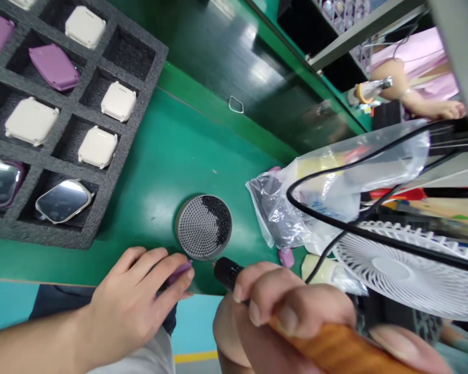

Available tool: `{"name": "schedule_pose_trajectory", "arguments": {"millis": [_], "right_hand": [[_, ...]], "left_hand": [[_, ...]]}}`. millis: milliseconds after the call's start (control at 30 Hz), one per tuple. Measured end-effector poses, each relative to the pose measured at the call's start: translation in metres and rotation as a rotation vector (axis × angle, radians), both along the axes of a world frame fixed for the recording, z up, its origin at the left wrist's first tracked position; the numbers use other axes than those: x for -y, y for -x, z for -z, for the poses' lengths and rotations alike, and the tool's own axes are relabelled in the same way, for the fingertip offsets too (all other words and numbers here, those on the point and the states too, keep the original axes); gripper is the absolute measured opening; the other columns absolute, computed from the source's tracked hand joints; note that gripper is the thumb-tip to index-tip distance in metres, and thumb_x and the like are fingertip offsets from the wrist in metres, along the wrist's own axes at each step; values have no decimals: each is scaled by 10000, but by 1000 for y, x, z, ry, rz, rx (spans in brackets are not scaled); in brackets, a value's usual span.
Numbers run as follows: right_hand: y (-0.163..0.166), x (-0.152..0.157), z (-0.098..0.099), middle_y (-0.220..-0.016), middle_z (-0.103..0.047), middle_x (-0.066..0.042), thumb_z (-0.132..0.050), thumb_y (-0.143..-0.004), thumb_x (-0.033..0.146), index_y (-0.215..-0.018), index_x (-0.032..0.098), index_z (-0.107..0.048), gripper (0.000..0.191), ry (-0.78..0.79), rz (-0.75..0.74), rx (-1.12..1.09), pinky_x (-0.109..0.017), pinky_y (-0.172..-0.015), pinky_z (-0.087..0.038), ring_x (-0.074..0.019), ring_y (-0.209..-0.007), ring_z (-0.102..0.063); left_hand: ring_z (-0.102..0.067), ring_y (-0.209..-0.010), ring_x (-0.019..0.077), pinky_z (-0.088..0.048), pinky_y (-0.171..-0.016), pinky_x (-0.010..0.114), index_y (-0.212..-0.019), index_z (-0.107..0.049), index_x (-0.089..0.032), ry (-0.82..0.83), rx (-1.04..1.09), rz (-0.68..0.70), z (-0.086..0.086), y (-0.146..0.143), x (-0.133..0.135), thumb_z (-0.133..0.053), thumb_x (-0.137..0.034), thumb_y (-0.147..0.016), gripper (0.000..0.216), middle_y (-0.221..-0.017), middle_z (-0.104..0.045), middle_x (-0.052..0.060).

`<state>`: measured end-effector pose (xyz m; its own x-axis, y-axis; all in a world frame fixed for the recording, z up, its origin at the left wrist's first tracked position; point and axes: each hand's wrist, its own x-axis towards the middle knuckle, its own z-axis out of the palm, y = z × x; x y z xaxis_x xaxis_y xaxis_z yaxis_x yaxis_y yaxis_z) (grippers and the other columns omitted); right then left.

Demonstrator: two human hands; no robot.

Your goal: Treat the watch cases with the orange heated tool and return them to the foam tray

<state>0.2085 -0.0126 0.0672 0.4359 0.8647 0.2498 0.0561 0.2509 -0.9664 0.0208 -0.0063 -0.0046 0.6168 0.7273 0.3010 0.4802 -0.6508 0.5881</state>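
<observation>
My left hand (140, 296) is closed around a small purple watch case (179, 271) at the near edge of the green bench (171, 150). My right hand (292, 311) grips an electric screwdriver (327, 343) with an orange body and a black tip (226, 271). The tip points left at the purple case, a short gap apart. Just beyond both sits a round screw dish (203, 226) with a perforated grey face, partly covered by small black screws.
A black foam tray (113, 135) at the left holds white, purple and mirrored watch cases. A clear plastic bag (327, 192), a black cable (335, 221) and a white fan (409, 270) crowd the right. Another person's arm (421, 98) shows at the far right.
</observation>
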Motion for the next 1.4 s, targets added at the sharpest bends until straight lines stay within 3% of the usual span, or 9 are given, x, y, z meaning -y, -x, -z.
{"name": "schedule_pose_trajectory", "arguments": {"millis": [100, 200, 433, 533, 700, 900, 1033, 1300, 1400], "right_hand": [[0, 10, 7, -643, -471, 77, -421, -1051, 348, -806, 236, -572, 309, -74, 33, 31, -310, -452, -477, -88, -449, -486], [4, 13, 4, -621, -469, 85, -489, -1030, 295, -812, 243, -579, 241, -30, -33, 45, -303, -470, -507, -87, -440, -504], [11, 1, -6, -581, -465, 88, -436, -1064, 322, -706, 235, -512, 375, 57, -158, 80, -261, -505, -561, -70, -451, -562], [9, 1, -1, -576, -473, 88, -452, -1058, 307, -699, 234, -499, 369, 57, -194, 69, -255, -521, -579, -74, -463, -584], [-2, 8, 8, -628, -591, 58, -289, -1088, 375, -772, 244, -568, 441, 31, -261, 70, -316, -549, -613, -113, -517, -642], [-12, 0, -7, -647, -649, 48, -458, -1044, 374, -824, 271, -606, 285, 208, -502, 132, -295, -562, -608, -150, -607, -705], [-11, -1, -10, -590, -631, 64, -570, -1000, 405, -847, 316, -651, 195, 263, -507, 203, -315, -555, -598, -167, -572, -682], [-9, -3, -11, -561, -590, 45, -338, -1068, 433, -811, 314, -650, 421, 313, -467, 204, -353, -570, -598, -175, -564, -661], [-11, -7, -16, -614, -636, 26, -302, -1073, 477, -804, 281, -650, 481, 348, -587, 203, -381, -585, -601, -179, -592, -669]], "left_hand": [[-630, -1082, 238, -422, -885, 424, -1248, -747, -260, -7, -3, -8, -1, -2, -1, -684, -344, -1002, 267, -1239, -746, 14], [-631, -1069, 235, -425, -885, 421, -1242, -751, -263, -10, -6, -16, -1, -2, -2, -685, -305, -998, 256, -1210, -750, 10], [-628, -1066, 227, -424, -888, 411, -1223, -760, -280, 0, -7, -42, 0, -1, 1, -688, -268, -988, 246, -1201, -752, 7], [-624, -1070, 231, -422, -886, 412, -1222, -759, -280, 3, -6, -41, 0, -1, 2, -688, -257, -980, 253, -1199, -746, 13], [-610, -1080, 236, -411, -893, 413, -1220, -753, -274, 19, -11, -26, 3, -1, 3, -677, -247, -973, 260, -1213, -734, 16], [-607, -1066, 228, -411, -883, 402, -1210, -748, -246, 31, 8, -34, 2, -3, 0, -638, -253, -998, 239, -1196, -732, 23], [-618, -1038, 228, -423, -869, 407, -1195, -752, -214, 27, 19, -35, -1, -3, -1, -586, -213, -1003, 254, -1168, -738, 43], [-615, -981, 213, -419, -842, 411, -1182, -736, -225, 68, 4, -41, 0, -3, 0, -647, -242, -988, 214, -1156, -742, 28], [-617, -986, 211, -422, -843, 410, -1190, -732, -222, 65, 7, -38, 1, -2, 1, -667, -247, -985, 216, -1164, -740, 27]]}}
